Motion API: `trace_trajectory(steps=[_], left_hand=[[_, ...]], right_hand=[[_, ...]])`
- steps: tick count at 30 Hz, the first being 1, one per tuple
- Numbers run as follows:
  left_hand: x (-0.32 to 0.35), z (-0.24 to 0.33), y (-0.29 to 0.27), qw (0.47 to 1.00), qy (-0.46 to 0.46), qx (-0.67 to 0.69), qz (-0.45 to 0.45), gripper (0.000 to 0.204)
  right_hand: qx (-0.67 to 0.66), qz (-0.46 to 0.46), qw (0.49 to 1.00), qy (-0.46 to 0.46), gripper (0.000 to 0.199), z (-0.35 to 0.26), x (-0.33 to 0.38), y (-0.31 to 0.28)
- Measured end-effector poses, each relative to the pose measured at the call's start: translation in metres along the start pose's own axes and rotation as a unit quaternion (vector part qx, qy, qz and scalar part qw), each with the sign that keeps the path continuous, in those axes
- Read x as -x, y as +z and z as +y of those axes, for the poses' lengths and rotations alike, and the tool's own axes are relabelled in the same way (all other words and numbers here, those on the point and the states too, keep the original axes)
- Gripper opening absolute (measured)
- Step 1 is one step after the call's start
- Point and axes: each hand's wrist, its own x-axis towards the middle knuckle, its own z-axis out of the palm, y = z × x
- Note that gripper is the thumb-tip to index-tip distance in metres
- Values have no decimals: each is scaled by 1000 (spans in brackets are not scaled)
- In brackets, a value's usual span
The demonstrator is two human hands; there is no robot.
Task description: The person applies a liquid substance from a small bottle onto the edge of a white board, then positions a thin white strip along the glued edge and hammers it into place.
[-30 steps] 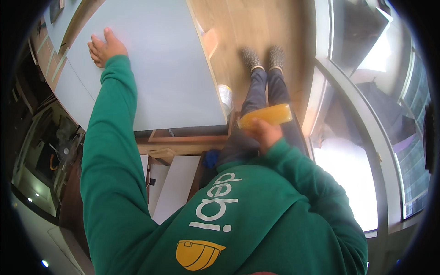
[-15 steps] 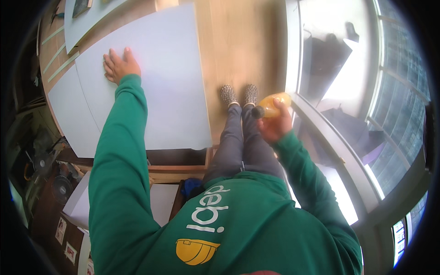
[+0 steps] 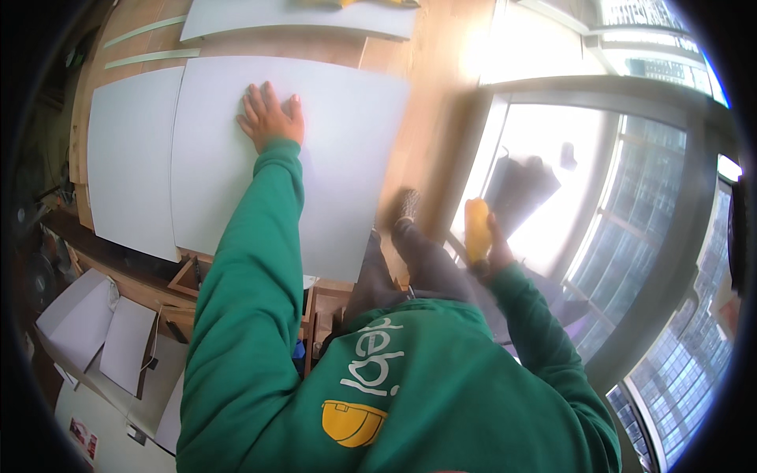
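My left hand (image 3: 272, 120) lies flat on a large white panel (image 3: 347, 173), its fingers spread and nothing under the palm but the smooth surface. Out to the right, away from the panel, my right hand (image 3: 500, 254) is wrapped round a small bottle (image 3: 476, 225) of yellow-orange colour. The bottle's rounded end points to the far side, and its dark cap end is toward me, partly lost in blur and behind the fingers.
A narrower white panel (image 3: 130, 150) adjoins on the left, and another white panel (image 3: 300, 17) lies beyond. Pale strips (image 3: 150, 57) rest on the wooden surface. An open carton (image 3: 87, 315) stands at lower left. A window frame (image 3: 670, 236) runs along the right.
My view has swung, so the panels appear farther right. The bottle has turned from slanting sideways to pointing away from me. My left hand stays flat on the panel.
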Motion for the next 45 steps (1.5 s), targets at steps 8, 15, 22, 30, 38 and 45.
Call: trace_trajectory(steps=[8, 15, 22, 30, 38, 45], left_hand=[[-3, 2, -14, 999, -12, 41, -2, 68], [-9, 7, -21, 999, -43, 18, 3, 74], [-18, 12, -21, 997, -63, -31, -35, 82], [-37, 33, -31, 994, -72, -28, -83, 87], [-48, 22, -49, 955, -138, -53, -257, 96], [-152, 69, -102, 915, -271, -105, -281, 59]], right_hand=[[226, 18, 972, -60, 55, -125, -20, 32], [610, 24, 792, -24, 77, -268, -135, 5], [715, 13, 698, -42, 79, -390, -121, 62], [715, 19, 698, -35, 68, -514, -132, 119], [797, 83, 596, -61, 85, -625, -126, 190], [744, 57, 661, -79, 84, -711, -102, 213]])
